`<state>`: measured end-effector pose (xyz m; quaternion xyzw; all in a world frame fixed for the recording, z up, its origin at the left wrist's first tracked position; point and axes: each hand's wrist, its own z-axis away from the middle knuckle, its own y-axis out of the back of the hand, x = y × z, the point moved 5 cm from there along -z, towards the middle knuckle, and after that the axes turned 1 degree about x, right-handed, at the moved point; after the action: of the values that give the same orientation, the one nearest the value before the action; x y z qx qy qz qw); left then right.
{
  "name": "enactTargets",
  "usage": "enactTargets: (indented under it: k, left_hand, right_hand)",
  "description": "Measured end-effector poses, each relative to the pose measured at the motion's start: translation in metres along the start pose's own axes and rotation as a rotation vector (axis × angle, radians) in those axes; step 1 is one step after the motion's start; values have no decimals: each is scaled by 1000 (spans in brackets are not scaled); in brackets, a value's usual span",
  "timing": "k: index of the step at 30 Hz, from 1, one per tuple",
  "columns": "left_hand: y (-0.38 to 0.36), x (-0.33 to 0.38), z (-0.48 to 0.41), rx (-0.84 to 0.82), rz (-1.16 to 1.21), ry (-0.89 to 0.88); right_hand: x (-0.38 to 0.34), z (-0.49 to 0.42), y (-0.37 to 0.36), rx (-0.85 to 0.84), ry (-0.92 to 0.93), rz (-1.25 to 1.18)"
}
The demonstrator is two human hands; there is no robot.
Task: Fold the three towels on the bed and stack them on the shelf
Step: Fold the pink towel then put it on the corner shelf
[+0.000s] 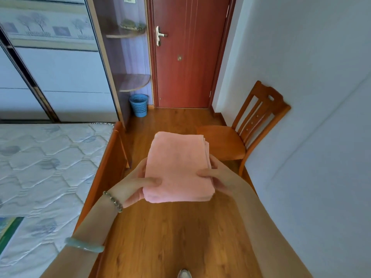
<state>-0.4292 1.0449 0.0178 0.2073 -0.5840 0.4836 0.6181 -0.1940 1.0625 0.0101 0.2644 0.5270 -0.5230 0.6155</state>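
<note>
A stack of folded pink towels [177,167] is held flat in the air above the wooden floor, in front of me. My left hand [133,184] grips its left edge, thumb on top and fingers underneath. My right hand [217,177] grips the right edge in the same way. How many towels are in the stack cannot be told. The bed [44,169], a bare quilted mattress in a wooden frame, lies to my left with no towel on the visible part. The corner shelf unit [133,82] stands ahead beside the door, its lower curved shelf bare.
A wooden chair [236,141] stands against the right wall, just beyond the towels. A blue wastebasket [139,105] sits under the shelves. A closed red door [188,53] is ahead. A sliding-door wardrobe [50,73] fills the left. A basket-like object [133,25] rests on the upper shelf.
</note>
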Motion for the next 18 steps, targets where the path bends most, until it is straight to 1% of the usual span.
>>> enactTargets:
  k: [5, 7, 13, 18]
  left_hand:
    - [32, 40, -83, 71, 16, -12]
    - [48, 52, -112, 71, 15, -31]
    - [117, 97, -228, 83, -8, -63]
    - [185, 155, -331, 88, -11, -65]
  right_hand:
    - [-50, -90, 40, 15, -42, 43]
    - [-63, -124, 52, 2, -44, 51]
    - [-107, -259, 91, -24, -35, 49]
    - [-159, -384, 117, -44, -28, 30]
